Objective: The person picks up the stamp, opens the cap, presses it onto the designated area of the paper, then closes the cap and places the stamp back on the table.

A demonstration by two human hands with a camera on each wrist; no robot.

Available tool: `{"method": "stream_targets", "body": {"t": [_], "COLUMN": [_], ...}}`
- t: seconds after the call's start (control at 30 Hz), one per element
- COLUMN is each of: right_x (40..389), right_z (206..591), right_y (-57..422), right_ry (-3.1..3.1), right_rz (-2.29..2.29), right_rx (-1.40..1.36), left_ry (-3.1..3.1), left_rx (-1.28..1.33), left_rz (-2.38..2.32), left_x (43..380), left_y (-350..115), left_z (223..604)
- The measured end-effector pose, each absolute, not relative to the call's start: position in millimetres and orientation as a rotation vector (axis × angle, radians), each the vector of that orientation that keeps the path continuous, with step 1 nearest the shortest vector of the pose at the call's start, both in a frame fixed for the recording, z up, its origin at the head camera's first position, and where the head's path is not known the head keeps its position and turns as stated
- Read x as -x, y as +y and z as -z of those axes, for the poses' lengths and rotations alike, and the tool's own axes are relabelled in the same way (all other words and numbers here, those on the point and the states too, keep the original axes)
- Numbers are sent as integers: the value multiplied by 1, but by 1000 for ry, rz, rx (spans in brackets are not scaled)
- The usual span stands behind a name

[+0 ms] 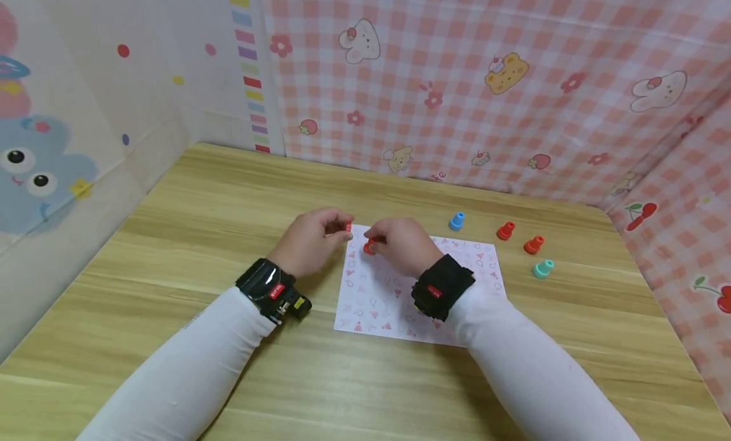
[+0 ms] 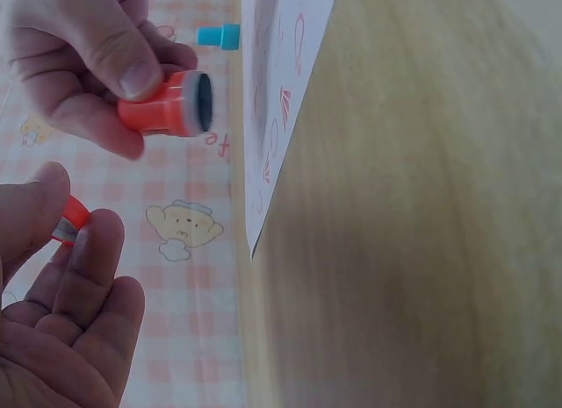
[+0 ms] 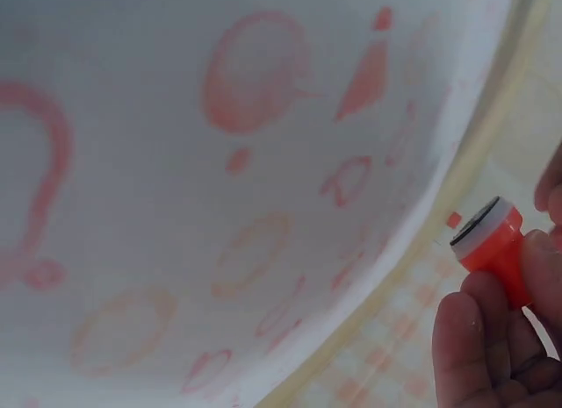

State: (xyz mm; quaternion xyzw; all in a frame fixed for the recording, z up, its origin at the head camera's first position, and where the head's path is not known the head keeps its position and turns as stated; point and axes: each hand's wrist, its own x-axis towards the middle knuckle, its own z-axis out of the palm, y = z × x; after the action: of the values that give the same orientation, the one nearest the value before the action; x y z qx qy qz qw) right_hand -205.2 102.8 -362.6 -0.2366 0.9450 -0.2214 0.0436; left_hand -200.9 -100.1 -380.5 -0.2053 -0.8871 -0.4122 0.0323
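Note:
My right hand (image 1: 402, 243) pinches a red toy stamp (image 2: 156, 107) by its body, over the paper's far left part. In the right wrist view its dark stamping face with a pale rim shows, uncovered. Just left of it, my left hand (image 1: 308, 241) holds a small red cap (image 2: 72, 218) between thumb and fingertips, near the paper's far left corner. Beneath the right hand lies a white paper sheet (image 1: 349, 315), covered with pink and red stamped prints. The two hands are close together, with a small gap between stamp and cap.
Right of and behind the paper stand several stamps: a blue one (image 1: 456, 222), a red one (image 1: 505, 231), another red one (image 1: 533, 245) and a teal one (image 1: 543, 269). The wooden table (image 1: 188, 238) meets a pink checked cloth (image 1: 400, 92) at its back.

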Motion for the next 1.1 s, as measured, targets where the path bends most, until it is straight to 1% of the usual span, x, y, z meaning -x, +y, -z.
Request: {"method": "stream_targets", "body": {"t": [0.1, 0.4, 1.1], "right_x": [206, 207, 208], "right_z": [365, 366, 368], "right_y": [98, 92, 86], "right_ry": [2881, 2860, 2872], "right_rz": [593, 563, 424], "right_rx": [751, 686, 736], "left_ry": [-2739, -2738, -2736], "left_rx": [632, 630, 666], "left_rz": [1265, 1268, 1265], "left_x": [200, 197, 198], "left_y": [-100, -99, -99], "left_z": [380, 380, 380]}}
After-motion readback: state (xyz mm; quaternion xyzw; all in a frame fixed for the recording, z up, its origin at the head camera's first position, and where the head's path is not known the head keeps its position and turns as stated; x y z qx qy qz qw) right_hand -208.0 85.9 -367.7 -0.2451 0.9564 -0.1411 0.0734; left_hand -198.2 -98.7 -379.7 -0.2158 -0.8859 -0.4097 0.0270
